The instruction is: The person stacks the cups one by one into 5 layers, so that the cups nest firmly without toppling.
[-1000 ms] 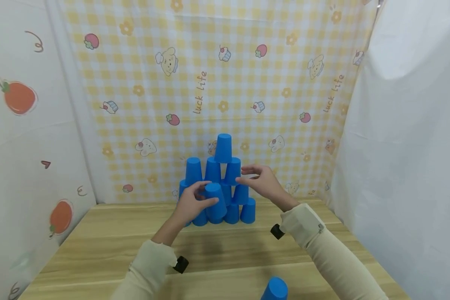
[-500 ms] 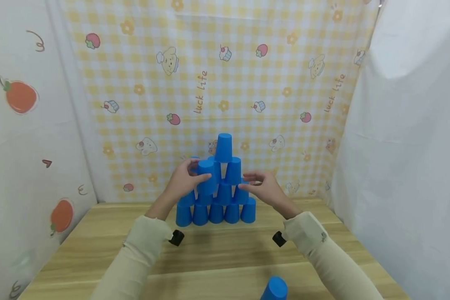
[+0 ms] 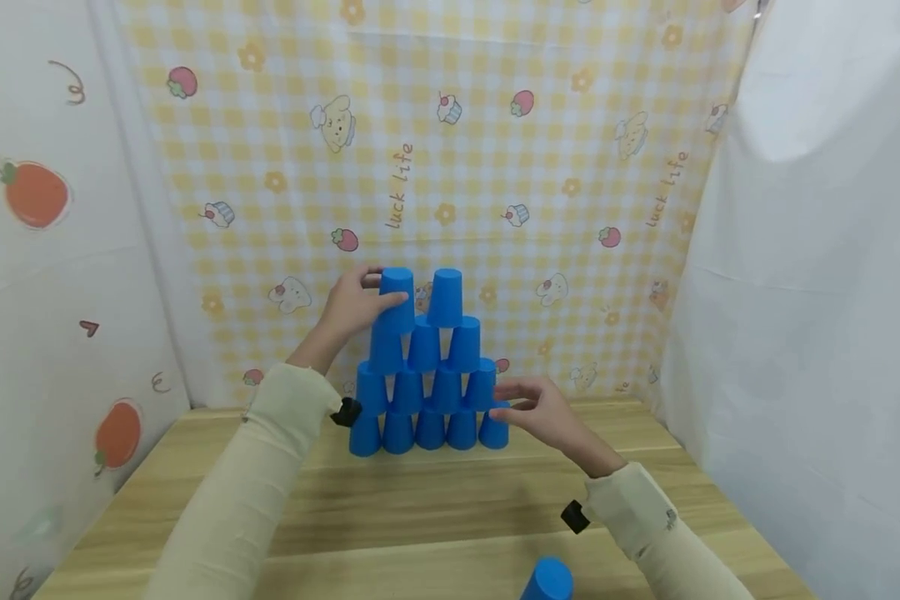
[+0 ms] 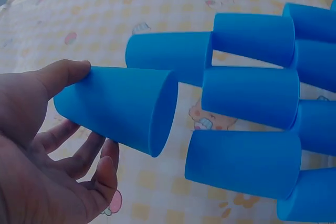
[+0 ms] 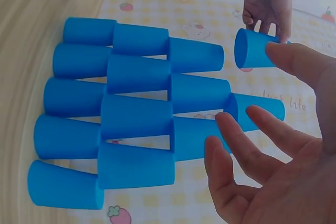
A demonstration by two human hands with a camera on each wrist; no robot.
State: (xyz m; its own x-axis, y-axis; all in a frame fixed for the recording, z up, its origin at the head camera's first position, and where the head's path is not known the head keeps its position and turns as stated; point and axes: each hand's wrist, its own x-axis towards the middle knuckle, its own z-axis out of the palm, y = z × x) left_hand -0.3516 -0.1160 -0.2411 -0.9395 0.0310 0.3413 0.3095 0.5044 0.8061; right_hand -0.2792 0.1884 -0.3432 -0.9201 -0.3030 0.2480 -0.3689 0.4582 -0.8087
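My left hand (image 3: 347, 310) pinches an upside-down blue plastic cup (image 4: 115, 106) between thumb and fingers. It holds the cup above the left end of the stack's third row, and a gap shows between cup and stack in the left wrist view. The cup stack (image 3: 427, 390) is a stepped pyramid of upside-down blue cups, with three in its third row. On top, toward the right, sits a single cup (image 3: 446, 298). My right hand (image 3: 542, 414) is beside the lower right of the stack, fingers loosely bent and holding nothing.
Another blue cup (image 3: 549, 578) stands at the near edge of the head view, right of centre. The wooden table (image 3: 420, 508) reaches back to a yellow checked curtain (image 3: 450, 167). White cloth (image 3: 802, 250) hangs at the right side.
The left hand has raised its cup from in front of the stack to above its upper left. My right hand has moved down along the stack's right side. The stack looks unchanged.
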